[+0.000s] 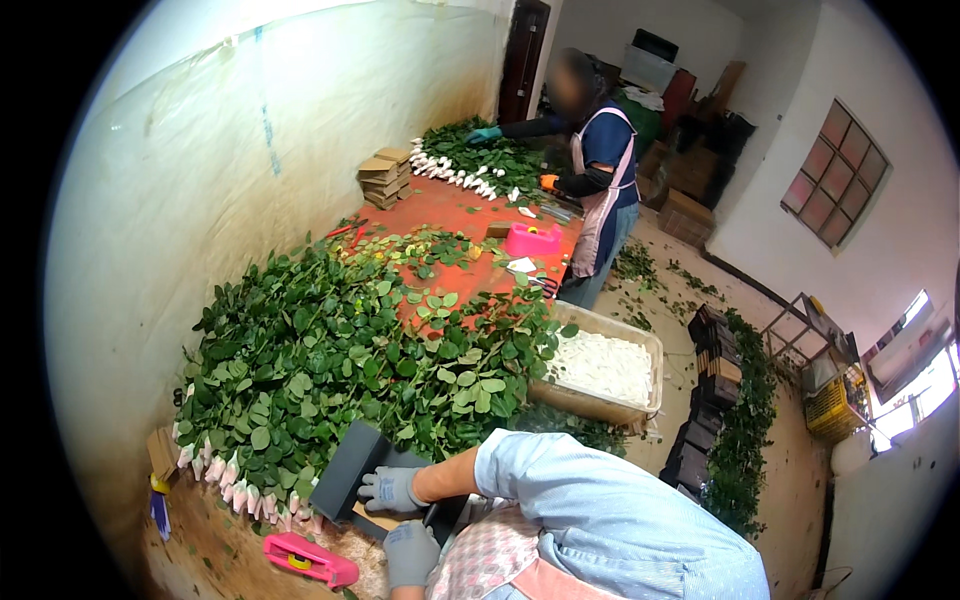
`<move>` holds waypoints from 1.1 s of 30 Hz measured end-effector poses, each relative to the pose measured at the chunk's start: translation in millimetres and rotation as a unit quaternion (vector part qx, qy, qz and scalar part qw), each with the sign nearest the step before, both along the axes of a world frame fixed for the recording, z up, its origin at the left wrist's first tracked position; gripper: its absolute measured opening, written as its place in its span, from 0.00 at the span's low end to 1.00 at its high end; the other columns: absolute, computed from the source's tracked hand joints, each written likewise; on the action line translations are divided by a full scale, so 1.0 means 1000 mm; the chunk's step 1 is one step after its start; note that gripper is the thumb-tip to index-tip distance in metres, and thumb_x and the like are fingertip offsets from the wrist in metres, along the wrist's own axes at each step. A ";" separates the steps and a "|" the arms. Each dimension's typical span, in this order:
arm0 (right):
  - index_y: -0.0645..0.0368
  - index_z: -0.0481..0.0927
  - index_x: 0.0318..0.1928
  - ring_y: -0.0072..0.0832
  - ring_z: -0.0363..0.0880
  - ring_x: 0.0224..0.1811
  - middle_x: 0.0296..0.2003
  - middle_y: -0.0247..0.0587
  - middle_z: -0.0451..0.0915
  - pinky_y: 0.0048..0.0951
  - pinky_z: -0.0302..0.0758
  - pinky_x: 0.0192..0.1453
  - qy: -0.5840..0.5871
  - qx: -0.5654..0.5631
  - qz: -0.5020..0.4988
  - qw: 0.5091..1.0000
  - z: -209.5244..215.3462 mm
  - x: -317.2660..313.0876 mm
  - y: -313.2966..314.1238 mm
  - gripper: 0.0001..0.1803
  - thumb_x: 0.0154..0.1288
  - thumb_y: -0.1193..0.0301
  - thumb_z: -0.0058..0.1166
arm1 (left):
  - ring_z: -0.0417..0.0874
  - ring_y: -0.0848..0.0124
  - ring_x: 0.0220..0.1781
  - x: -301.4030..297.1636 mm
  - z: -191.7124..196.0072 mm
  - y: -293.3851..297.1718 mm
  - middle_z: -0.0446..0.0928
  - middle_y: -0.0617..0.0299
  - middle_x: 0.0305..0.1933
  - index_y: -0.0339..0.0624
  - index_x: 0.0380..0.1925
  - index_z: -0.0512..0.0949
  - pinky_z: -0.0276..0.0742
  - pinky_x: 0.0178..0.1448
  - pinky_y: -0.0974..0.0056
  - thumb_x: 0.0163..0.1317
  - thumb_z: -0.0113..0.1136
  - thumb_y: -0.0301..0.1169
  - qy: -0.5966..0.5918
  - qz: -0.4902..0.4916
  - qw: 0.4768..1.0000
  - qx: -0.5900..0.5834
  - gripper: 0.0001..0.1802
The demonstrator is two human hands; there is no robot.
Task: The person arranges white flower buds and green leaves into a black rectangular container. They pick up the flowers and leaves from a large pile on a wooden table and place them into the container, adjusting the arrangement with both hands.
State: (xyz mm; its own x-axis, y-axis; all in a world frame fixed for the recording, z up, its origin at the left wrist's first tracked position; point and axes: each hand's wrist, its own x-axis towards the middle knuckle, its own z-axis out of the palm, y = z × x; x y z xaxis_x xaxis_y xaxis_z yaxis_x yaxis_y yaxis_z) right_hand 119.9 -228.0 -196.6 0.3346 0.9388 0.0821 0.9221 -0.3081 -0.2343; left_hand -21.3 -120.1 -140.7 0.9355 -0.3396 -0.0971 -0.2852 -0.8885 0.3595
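A dark grey, stiff folded wrap [352, 462] with a raised flap lies at the near edge of the table, a brown cardboard strip [378, 518] inside it. My right hand [392, 489], in a grey glove, presses onto the wrap with its fingers bent over it. Lower down, my left hand [411, 553], gloved the same, is closed at the wrap's near edge beside the cardboard strip. Its fingertips are partly hidden. Just beyond the wrap, pale pink roses [240, 493] lie in a row with their leafy stems [350, 350] piled behind them.
A pink tape dispenser [310, 560] sits left of my hands. A tub of white pieces [600, 365] stands right of the stems. Across the red table [440, 205], a co-worker [600, 160] handles more roses near another pink dispenser [532, 240]. Dark wrapped bundles [700, 430] line the floor.
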 end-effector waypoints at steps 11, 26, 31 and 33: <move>0.45 0.82 0.50 0.45 0.71 0.59 0.57 0.43 0.73 0.48 0.74 0.54 -0.002 -0.004 0.016 1.000 0.009 0.001 -0.003 0.17 0.62 0.58 0.58 | 0.87 0.47 0.36 0.002 0.001 0.004 0.84 0.46 0.32 0.40 0.28 0.83 0.81 0.42 0.45 0.63 0.62 0.40 -0.008 -0.022 1.000 -0.001 0.14; 0.46 0.81 0.49 0.43 0.71 0.59 0.57 0.41 0.74 0.46 0.73 0.55 0.006 -0.008 0.012 1.000 0.008 0.000 0.002 0.18 0.58 0.59 0.61 | 0.87 0.48 0.36 -0.005 -0.002 0.000 0.83 0.47 0.33 0.39 0.30 0.82 0.79 0.41 0.45 0.63 0.62 0.40 -0.022 0.014 1.000 -0.009 0.14; 0.49 0.81 0.49 0.43 0.72 0.58 0.56 0.43 0.74 0.45 0.73 0.56 0.007 -0.006 0.009 1.000 0.005 -0.001 0.000 0.20 0.55 0.61 0.62 | 0.87 0.48 0.37 -0.006 0.009 -0.006 0.83 0.47 0.33 0.41 0.30 0.83 0.79 0.41 0.45 0.64 0.61 0.41 0.026 0.066 0.997 -0.021 0.14; 0.50 0.81 0.52 0.46 0.72 0.60 0.57 0.46 0.74 0.47 0.72 0.58 0.026 -0.010 0.011 1.000 0.022 -0.003 -0.001 0.22 0.55 0.63 0.63 | 0.87 0.48 0.38 -0.007 0.009 -0.007 0.84 0.47 0.35 0.41 0.29 0.84 0.80 0.42 0.45 0.64 0.59 0.40 0.026 0.082 0.996 -0.031 0.14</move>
